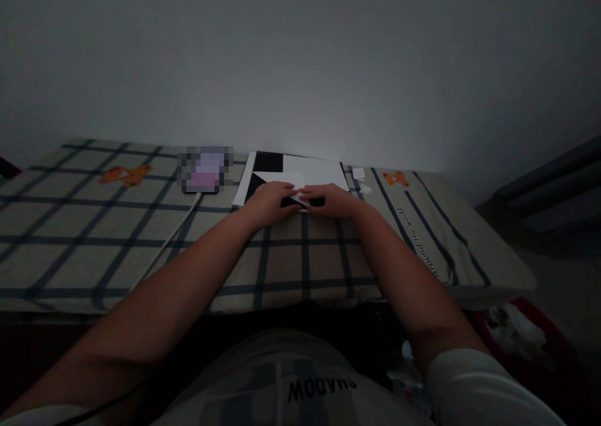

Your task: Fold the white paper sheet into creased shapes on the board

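Both hands meet over a black-and-white sheet (270,162) that lies at the back of the cloth-covered table. A white piece of paper (285,177) is between them on top of the sheet, its near part hidden by my fingers. My left hand (275,202) has its fingers bent and closed on the paper's left side. From the right, my right hand (328,199) closes its bent fingers on the same paper, fingertips close to those of the left. The dim light blurs the paper's exact shape.
A phone (206,171), pixelated, lies left of the sheet with a white cable (169,241) running toward me. Small paper scraps (359,174) are on the right. A checked tablecloth (300,269) covers the table, and a wall (300,69) stands behind. A red container (539,326) is below right.
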`<act>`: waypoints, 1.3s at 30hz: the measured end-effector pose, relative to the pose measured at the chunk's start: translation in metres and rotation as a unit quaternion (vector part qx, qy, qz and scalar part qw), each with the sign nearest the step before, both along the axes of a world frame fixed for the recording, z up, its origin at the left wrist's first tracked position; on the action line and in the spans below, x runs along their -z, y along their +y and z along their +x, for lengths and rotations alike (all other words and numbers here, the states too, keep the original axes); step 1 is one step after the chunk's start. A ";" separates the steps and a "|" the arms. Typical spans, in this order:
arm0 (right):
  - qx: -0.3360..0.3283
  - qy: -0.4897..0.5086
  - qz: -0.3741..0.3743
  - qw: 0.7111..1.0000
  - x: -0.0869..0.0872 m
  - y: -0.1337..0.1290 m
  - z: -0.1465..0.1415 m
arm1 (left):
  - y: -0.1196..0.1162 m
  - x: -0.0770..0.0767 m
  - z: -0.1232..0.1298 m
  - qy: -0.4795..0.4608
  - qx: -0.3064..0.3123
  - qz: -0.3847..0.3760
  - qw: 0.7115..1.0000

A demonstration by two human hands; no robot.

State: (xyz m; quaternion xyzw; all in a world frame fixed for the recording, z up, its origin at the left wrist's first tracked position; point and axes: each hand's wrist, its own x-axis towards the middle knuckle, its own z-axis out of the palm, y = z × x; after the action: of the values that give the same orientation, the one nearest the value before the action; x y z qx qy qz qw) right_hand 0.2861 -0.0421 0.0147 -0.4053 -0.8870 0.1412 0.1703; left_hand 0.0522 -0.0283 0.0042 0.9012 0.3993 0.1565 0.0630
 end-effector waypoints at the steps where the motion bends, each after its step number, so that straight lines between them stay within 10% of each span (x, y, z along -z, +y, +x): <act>1: 0.005 0.011 -0.005 1.000 -0.001 0.000 0.000 | 0.000 0.001 0.000 -0.003 -0.004 0.000 1.000; 8: 0.092 0.030 0.027 0.995 -0.006 0.002 0.001 | 0.004 0.004 0.000 -0.036 -0.005 0.004 0.999; 14: 0.161 0.236 0.064 0.956 -0.005 0.007 0.000 | 0.001 -0.007 -0.002 -0.179 -0.055 -0.015 0.982; 20: 0.169 0.366 -0.048 0.914 -0.001 0.011 -0.003 | -0.006 -0.017 0.004 -0.506 -0.134 -0.140 0.841; 26: 0.100 0.339 -0.169 0.920 0.004 0.007 -0.010 | 0.004 -0.007 0.006 -0.597 -0.110 -0.279 0.744; 39: 0.149 0.391 -0.158 0.894 -0.005 0.002 -0.011 | 0.007 0.002 0.005 -0.503 -0.072 -0.237 0.828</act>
State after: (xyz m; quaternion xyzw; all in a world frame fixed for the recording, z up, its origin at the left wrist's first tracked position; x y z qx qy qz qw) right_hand 0.2746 -0.0403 0.0194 -0.4662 -0.6439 0.4000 0.4561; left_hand 0.0569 -0.0212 0.0018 0.6240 0.4012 0.4926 0.4549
